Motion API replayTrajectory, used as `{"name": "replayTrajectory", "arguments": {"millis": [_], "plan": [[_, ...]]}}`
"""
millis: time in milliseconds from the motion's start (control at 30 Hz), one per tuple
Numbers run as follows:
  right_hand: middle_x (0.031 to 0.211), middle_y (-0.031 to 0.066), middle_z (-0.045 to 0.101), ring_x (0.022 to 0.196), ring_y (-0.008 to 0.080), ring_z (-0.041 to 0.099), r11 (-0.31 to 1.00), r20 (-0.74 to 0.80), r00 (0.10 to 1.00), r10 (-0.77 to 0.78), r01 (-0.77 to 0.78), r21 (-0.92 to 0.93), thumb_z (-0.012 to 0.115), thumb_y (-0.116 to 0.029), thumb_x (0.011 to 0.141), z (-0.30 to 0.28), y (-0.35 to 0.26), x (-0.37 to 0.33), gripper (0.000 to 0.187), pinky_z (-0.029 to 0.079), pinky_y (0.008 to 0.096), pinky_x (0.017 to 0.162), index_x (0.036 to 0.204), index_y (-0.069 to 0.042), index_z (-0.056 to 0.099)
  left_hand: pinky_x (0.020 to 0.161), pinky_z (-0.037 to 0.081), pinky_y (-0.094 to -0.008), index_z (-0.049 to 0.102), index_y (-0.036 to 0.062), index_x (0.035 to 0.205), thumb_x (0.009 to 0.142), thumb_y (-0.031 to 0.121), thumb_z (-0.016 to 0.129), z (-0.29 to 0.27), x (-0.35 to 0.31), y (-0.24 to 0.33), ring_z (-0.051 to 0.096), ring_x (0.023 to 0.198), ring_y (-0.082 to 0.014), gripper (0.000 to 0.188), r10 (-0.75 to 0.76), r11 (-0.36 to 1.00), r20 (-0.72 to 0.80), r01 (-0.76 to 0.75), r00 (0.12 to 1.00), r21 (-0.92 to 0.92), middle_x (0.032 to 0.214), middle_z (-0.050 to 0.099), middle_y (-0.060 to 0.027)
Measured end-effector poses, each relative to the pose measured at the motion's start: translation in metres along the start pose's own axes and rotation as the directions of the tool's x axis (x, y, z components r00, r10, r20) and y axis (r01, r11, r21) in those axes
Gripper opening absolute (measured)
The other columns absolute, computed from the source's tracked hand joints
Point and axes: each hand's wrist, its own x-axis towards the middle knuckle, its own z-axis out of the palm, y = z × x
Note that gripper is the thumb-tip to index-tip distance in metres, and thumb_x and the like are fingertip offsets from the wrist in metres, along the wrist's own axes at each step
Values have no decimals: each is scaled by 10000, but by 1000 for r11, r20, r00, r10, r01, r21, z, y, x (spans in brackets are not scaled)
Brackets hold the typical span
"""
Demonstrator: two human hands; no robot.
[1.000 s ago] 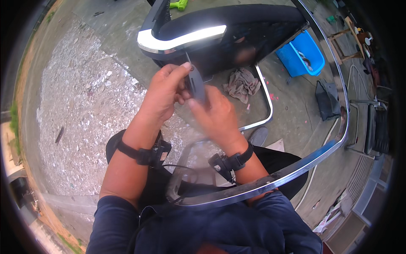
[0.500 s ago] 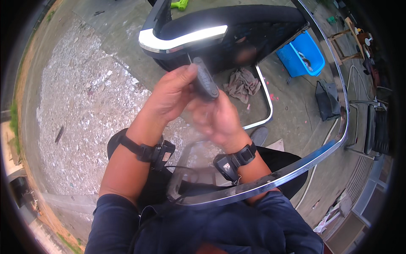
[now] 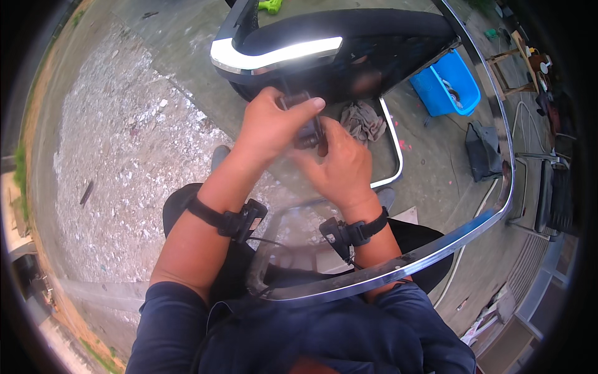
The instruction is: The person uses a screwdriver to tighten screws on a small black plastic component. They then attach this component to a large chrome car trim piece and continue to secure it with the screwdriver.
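A dark grey folding hex key set [image 3: 308,132] is between my two hands, just below the chair's underside; it is partly covered and slightly blurred. My left hand [image 3: 269,129] is closed on its upper end, the thumb lying across it. From the right, my right hand [image 3: 344,163] closes its fingers on the lower end. The black padded chair [image 3: 398,62] lies tipped over, with a shiny metal armrest piece [image 3: 274,57] just above my left hand. Its long chrome frame [image 3: 374,282] curves round on the right and passes over my right forearm.
Behind the frame stands a blue plastic bin [image 3: 458,81] with items in it. A crumpled grey rag [image 3: 362,121] and a dark bag [image 3: 483,149] rest on the concrete. White rubble [image 3: 124,174] spreads over the ground at left. A bright green tool [image 3: 270,6] lies at the top.
The hex key set has turned and come partly under my left thumb, which has moved across it. My right hand has risen to the right and taken hold of its lower end.
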Motion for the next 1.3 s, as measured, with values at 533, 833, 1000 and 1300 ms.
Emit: {"name": "replayTrajectory", "arguments": {"millis": [533, 833, 1000, 1300], "plan": [[662, 58, 552, 452, 148, 447, -227, 703, 695, 151, -668, 709, 395, -498, 994, 30, -8, -3, 543, 378, 281, 425, 1081, -11, 621, 654, 501, -262, 612, 51, 1110, 1002, 469, 510, -34, -14, -4, 631, 805, -129, 444, -170, 954, 172, 206, 970, -220, 950, 666, -76], [610, 33, 492, 370, 143, 394, -653, 620, 737, -269, -613, 445, 231, -609, 989, 43, -21, -5, 726, 318, 265, 374, 1156, -7, 602, 1077, 452, -458, 455, -17, 1397, 1048, 340, 413, -35, -23, 6, 578, 1224, -379, 500, 1, 594, 517, 416, 856, -689, 1316, 576, -253], [591, 37, 488, 362, 142, 391, -636, 597, 736, -320, -634, 440, 214, -614, 997, 41, -20, -4, 741, 317, 262, 372, 1149, -2, 604, 1070, 457, -469, 459, -11, 1389, 1036, 362, 474, -35, -21, -6, 569, 1233, -383, 515, 59, 616, 511, 372, 858, -695, 1300, 584, -250], [699, 80, 639, 487, 145, 506, 15, 676, 736, 38, -677, 736, 486, -563, 954, 5, 31, -5, 599, 374, 253, 437, 1020, 6, 663, 829, 579, -320, 563, -5, 1223, 977, 332, 626, -23, -17, 6, 682, 949, -199, 421, -25, 823, 387, 239, 922, -516, 1054, 681, -108]]}}
